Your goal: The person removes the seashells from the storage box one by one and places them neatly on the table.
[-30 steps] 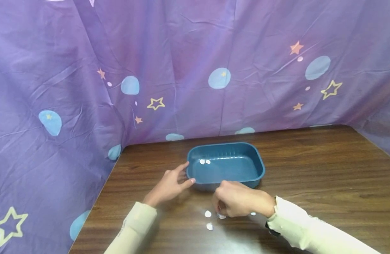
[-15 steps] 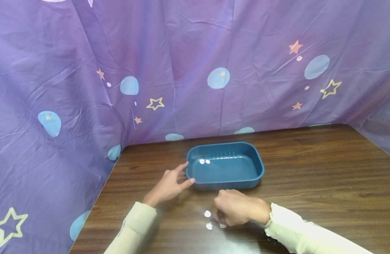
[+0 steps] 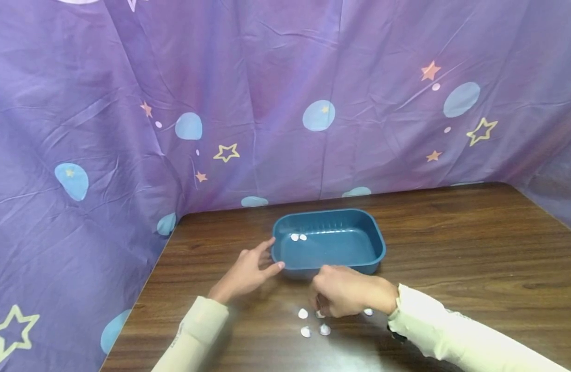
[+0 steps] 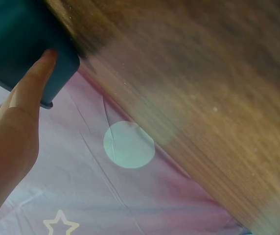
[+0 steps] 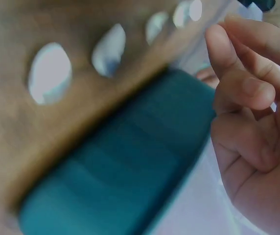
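Observation:
A blue-green plastic basin [image 3: 332, 267] stands on the table, with two small white pieces [image 3: 298, 237] inside near its left end. My left hand [image 3: 246, 271] rests against that end with relaxed, fairly straight fingers. In front of the basin, my right hand [image 3: 343, 292] hangs low with curled fingers. In the right wrist view its thumb and index tips almost meet, and no piece shows between them. Several white petal-shaped pieces lie below: one piece [image 3: 303, 313] to the left, two nearer me, and another [image 3: 368, 312] beside the wrist. One piece at the fingertips is partly hidden.
The brown wood-grain table [image 3: 476, 248] extends to the right of the basin. A purple cloth [image 3: 383, 155] printed with stars and blue ovals hangs along the back and left sides.
My right hand has dipped toward me and come back up toward the basin. A white piece now shows on the table where the fingers were half a second ago. The left hand stays put.

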Available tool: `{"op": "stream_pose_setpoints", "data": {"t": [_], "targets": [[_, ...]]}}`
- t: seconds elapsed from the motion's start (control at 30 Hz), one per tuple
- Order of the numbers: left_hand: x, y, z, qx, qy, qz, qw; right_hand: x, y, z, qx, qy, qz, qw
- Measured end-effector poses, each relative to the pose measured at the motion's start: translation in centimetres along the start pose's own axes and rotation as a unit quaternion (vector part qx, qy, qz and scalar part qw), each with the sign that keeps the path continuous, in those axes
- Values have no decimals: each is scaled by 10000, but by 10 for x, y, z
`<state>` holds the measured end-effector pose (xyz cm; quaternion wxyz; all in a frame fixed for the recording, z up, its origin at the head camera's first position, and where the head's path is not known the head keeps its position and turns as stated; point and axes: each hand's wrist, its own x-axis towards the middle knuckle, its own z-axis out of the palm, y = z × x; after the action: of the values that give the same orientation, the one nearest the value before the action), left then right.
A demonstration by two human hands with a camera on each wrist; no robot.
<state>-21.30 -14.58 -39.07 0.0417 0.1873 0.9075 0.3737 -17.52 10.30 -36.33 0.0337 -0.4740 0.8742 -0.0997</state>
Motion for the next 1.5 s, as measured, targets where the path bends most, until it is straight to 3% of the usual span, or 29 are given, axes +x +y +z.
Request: {"op": "stream_pose_setpoints", "data": {"t": [0.27, 0.77, 0.97, 1.13, 1.33, 1.5], "targets": [[0, -1, -1, -44, -12, 13, 10000, 15, 10, -27, 344, -136, -83, 9993], [2, -1, -2, -38, -7, 143, 9999, 58, 33, -73, -128, -278, 79, 9995], [2, -2, -1, -70, -87, 128, 9999, 82, 50, -76, -231, -530, 310, 9978], [3, 0, -3, -58, -91, 111, 9999, 100, 65, -73, -186, -837, 783, 9932], [2, -2, -3, -67, -94, 124, 9999, 112, 74, -67, 163, -843, 1182, 9893], [1, -3, -2, -86, -111, 98, 9999, 118, 83, -58, 186, -925, 1225, 9880]]}}
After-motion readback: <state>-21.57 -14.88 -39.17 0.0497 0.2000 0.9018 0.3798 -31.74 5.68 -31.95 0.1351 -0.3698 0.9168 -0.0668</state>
